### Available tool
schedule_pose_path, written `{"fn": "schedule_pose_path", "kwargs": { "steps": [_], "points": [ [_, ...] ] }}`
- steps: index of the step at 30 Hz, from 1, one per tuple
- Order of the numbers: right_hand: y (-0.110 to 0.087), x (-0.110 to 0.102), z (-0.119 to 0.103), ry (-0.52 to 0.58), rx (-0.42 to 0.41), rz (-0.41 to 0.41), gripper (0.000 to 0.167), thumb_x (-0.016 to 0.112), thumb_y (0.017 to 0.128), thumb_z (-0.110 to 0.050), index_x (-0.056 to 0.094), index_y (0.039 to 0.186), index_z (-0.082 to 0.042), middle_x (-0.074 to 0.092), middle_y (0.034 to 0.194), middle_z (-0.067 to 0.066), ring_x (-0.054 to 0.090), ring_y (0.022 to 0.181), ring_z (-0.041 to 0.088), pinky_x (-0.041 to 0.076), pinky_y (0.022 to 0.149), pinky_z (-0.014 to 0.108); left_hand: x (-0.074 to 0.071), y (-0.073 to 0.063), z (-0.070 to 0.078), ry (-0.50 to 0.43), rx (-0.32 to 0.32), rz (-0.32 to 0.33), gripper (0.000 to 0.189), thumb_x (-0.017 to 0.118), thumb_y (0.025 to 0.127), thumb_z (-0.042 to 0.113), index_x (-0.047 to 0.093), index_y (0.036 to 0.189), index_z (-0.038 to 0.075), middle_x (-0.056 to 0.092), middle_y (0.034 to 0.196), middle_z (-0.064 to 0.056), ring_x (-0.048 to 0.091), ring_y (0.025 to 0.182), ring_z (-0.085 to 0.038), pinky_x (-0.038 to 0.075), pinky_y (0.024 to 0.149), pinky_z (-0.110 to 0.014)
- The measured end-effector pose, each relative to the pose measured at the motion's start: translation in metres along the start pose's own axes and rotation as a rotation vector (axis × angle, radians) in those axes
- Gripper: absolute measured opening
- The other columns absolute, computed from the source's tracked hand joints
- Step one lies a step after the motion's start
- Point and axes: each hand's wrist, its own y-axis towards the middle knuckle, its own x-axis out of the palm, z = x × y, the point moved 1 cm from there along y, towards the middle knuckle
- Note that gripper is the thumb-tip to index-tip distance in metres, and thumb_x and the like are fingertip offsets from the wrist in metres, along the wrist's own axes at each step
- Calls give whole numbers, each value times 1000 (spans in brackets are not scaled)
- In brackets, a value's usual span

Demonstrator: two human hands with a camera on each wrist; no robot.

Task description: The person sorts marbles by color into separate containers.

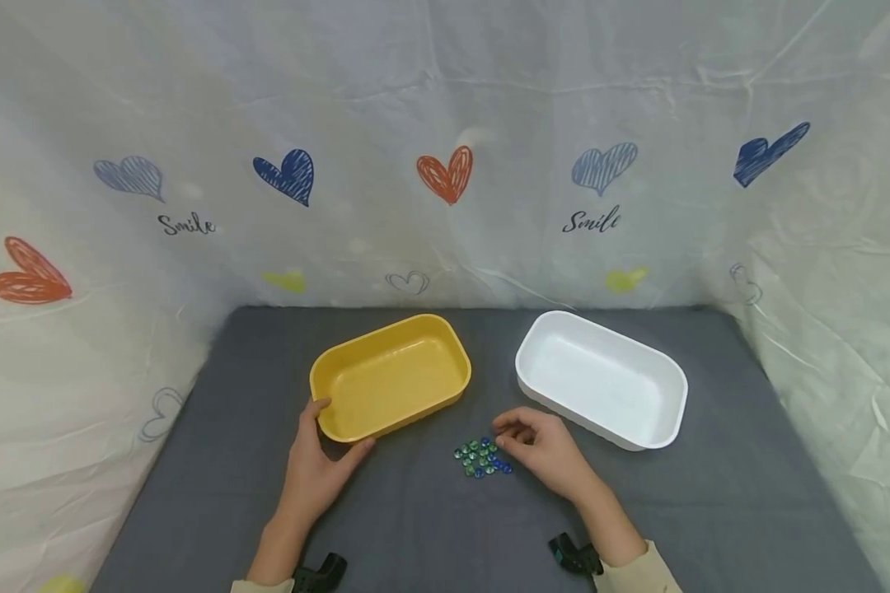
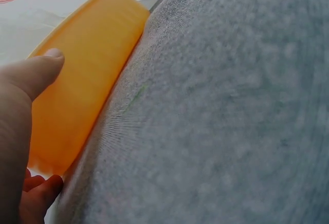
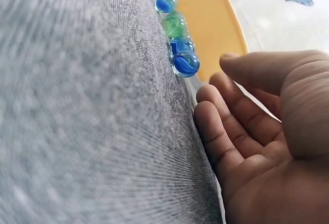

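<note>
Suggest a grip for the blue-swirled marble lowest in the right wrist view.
Pinch the blue-swirled marble across its widest sides, probably coming from the person's right with the right hand: it's round, offering no edge to hook, and other marbles crowd its far side.
</note>
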Motion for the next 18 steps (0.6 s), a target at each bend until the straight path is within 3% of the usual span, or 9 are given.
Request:
{"fn": "schedule_pose_path", "kwargs": {
  "steps": [4, 6, 18],
  "points": [
    [0, 0, 2, 0, -6, -21, 15, 82, 100, -12, 80, 115, -12, 76, 101, -5, 68, 84, 14, 57, 75, 30, 2, 0, -2, -60, 23, 22, 99, 96, 89, 23, 33, 162, 2, 12, 181, -19, 34, 159, -43, 32, 118, -17],
    [1, 1, 3, -6, -10, -36, 15, 83, 100, -12, 80, 115, -13, 76, 100, -6, 67, 83, 14, 57, 74, 30, 2, -1, -3, -78, 33, 29, 98, 96, 88, 20, 33, 161, 0, 11, 181, -19, 31, 160, -44, 25, 114, -6],
    [2, 1, 8, -47, -41, -48, 16, 84, 96, -8, 83, 110, -17, 75, 97, -7, 65, 79, 11, 56, 71, 29, 3, 0, -7, -97, 102, 31, 87, 90, 93, 15, 36, 159, -4, 15, 180, -19, 33, 158, -45, 25, 114, -6]
  ]
}}
